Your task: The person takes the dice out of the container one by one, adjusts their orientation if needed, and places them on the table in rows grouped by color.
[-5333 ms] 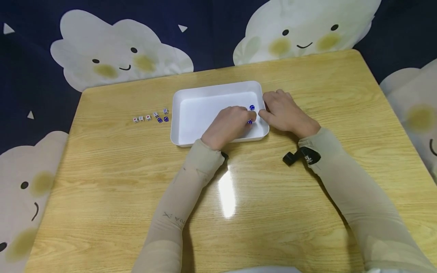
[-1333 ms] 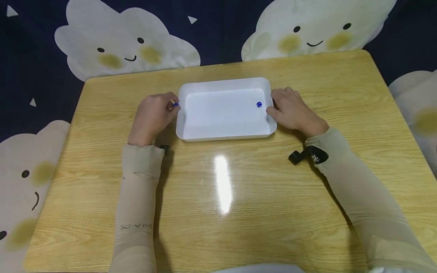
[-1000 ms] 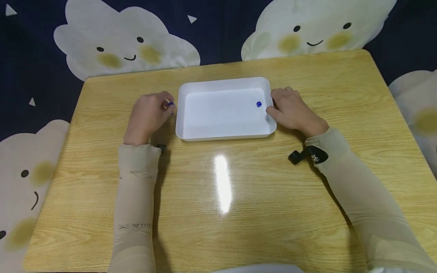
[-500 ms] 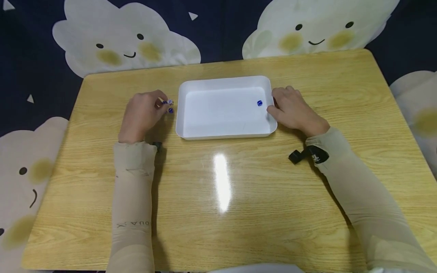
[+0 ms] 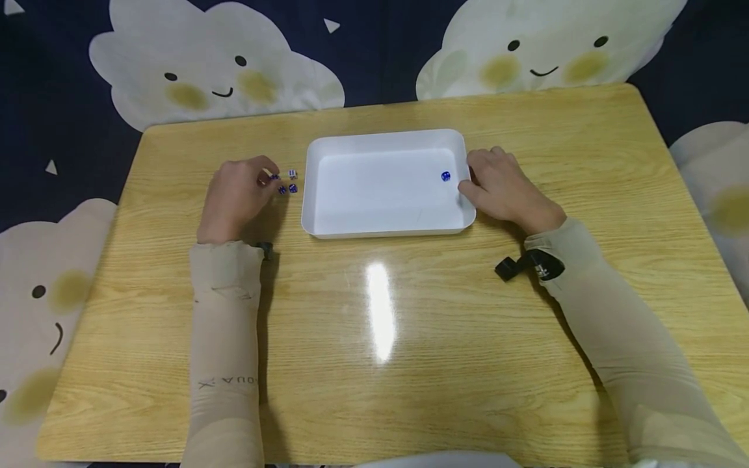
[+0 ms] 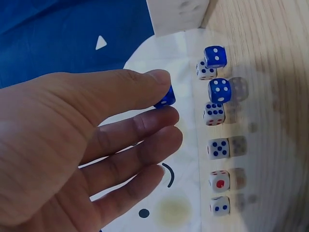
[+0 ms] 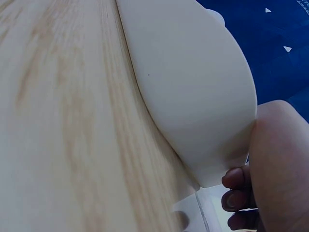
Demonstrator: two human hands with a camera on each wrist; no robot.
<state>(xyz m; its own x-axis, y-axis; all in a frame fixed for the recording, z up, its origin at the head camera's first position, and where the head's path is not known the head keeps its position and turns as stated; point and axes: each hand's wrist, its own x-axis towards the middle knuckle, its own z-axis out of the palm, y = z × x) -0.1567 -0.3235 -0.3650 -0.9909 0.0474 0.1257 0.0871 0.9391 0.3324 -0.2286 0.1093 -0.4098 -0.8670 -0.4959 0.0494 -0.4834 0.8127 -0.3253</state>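
Observation:
Between thumb and index finger, my left hand [image 5: 234,195] pinches a blue die [image 6: 166,98], raised left of the white tray [image 5: 380,229]. Beyond those fingertips, the left wrist view shows two blue dice [image 6: 219,90] beside a line of several white dice [image 6: 218,148] on the table. In the head view the left hand covers part of this line. A single blue die [image 5: 446,176] lies inside the tray near its right end. My right hand [image 5: 503,188] grips the tray's right wall, thumb at the rim; in the right wrist view its fingertips are at the tray's outer corner.
The wooden table [image 5: 445,338] reaches back to a dark blue cloth [image 5: 374,58] printed with smiling clouds. A black wrist camera mount [image 5: 515,266] sits at the right cuff. A white curved edge [image 5: 439,460] shows at the bottom of the head view.
My left hand has gone from inside the tray to the dice on the left, taking one blue die out, and lately drifts further left. The right hand keeps its hold on the tray.

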